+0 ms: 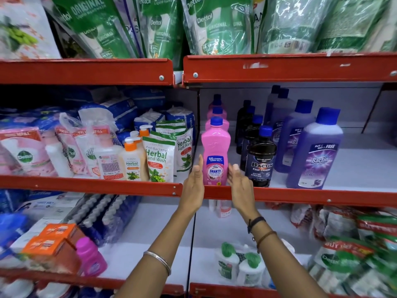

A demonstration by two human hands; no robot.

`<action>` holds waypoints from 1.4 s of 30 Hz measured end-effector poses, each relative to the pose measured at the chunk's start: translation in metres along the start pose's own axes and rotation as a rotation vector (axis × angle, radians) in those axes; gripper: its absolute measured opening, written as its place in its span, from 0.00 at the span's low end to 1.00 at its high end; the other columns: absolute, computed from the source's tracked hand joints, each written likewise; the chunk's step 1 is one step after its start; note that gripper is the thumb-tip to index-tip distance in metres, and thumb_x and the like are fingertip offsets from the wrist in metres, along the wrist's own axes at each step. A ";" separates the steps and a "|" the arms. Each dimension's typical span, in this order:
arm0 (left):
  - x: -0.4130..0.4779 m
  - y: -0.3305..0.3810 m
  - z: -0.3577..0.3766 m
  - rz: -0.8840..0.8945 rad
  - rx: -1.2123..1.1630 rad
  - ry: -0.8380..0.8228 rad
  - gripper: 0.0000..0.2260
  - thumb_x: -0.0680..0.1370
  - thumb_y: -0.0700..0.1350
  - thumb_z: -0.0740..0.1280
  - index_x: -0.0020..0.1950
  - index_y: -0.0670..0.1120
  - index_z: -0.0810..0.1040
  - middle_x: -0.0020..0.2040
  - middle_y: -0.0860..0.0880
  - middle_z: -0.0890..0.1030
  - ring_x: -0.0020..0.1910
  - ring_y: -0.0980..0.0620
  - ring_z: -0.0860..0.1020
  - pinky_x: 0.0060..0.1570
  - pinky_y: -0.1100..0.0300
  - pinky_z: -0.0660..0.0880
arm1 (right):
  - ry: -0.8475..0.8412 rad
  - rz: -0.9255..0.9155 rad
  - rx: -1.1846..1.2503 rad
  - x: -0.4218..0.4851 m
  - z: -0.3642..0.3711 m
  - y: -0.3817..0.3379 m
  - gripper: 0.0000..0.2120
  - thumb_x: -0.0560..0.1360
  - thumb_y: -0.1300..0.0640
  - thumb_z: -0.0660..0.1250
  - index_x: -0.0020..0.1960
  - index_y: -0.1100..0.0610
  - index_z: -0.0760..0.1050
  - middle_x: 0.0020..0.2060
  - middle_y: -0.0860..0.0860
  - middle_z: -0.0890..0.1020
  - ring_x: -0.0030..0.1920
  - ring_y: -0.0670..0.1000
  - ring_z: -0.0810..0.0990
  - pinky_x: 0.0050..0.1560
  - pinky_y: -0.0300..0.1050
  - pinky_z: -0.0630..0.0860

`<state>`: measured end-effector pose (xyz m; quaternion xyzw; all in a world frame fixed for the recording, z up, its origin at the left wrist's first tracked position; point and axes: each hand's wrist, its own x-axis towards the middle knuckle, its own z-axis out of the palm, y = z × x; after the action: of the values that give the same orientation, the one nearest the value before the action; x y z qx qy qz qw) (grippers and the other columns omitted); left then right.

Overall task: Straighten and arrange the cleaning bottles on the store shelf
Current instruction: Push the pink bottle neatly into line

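Two open hands, left hand [193,181] and right hand [239,183], are held beside the front pink bottle [215,153]; nothing seems gripped. Purple bottles [315,151] at 3 o'clock are not yet straightened.

Green Dettol refill pouches [217,24] crowd the top level, leaning forward over the red shelf edge [86,70]. On the middle level, left bay, herbal hand wash pouches [158,161] stand in a row beside pump dispensers with orange collars [132,157]. Left of those sit pink refill packs [28,153], and blue wrapped packs [120,109] are piled behind them. Below, two orange boxes [50,238] are stacked near a small pink bottle [91,258] (its label too blurred to read). Small white bottles with green caps [239,264] cluster lower down, and red-and-green packets [352,239] heap at the right.
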<state>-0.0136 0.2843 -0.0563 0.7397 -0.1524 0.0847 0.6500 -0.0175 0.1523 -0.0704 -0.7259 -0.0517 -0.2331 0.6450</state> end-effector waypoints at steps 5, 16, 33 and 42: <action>-0.001 0.005 -0.002 -0.018 0.067 0.008 0.32 0.71 0.67 0.41 0.74 0.62 0.55 0.68 0.45 0.74 0.61 0.51 0.75 0.55 0.61 0.73 | -0.007 -0.022 -0.052 -0.005 0.002 -0.007 0.24 0.76 0.39 0.49 0.50 0.53 0.78 0.41 0.51 0.84 0.42 0.42 0.84 0.40 0.31 0.77; -0.038 -0.006 0.067 0.332 0.117 0.111 0.29 0.78 0.64 0.46 0.74 0.51 0.60 0.75 0.54 0.61 0.75 0.65 0.55 0.71 0.73 0.51 | 0.508 -0.302 0.024 -0.014 -0.056 -0.003 0.22 0.78 0.47 0.50 0.64 0.57 0.72 0.62 0.55 0.76 0.63 0.48 0.73 0.63 0.35 0.67; 0.003 -0.001 0.123 -0.008 -0.095 0.013 0.47 0.65 0.80 0.44 0.75 0.53 0.58 0.76 0.50 0.63 0.75 0.55 0.61 0.76 0.48 0.57 | 0.102 0.029 0.023 0.004 -0.102 0.016 0.21 0.72 0.29 0.48 0.55 0.34 0.73 0.50 0.30 0.78 0.56 0.36 0.76 0.64 0.42 0.69; -0.028 0.007 0.167 0.364 -0.073 0.091 0.25 0.78 0.64 0.47 0.70 0.55 0.65 0.73 0.53 0.68 0.74 0.56 0.64 0.73 0.55 0.61 | 0.521 -0.328 0.120 -0.013 -0.152 0.010 0.24 0.78 0.47 0.49 0.65 0.58 0.71 0.63 0.56 0.77 0.65 0.50 0.75 0.64 0.42 0.70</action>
<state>-0.0540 0.1216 -0.0823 0.6711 -0.2571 0.2287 0.6566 -0.0670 0.0073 -0.0761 -0.5842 -0.0146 -0.5088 0.6322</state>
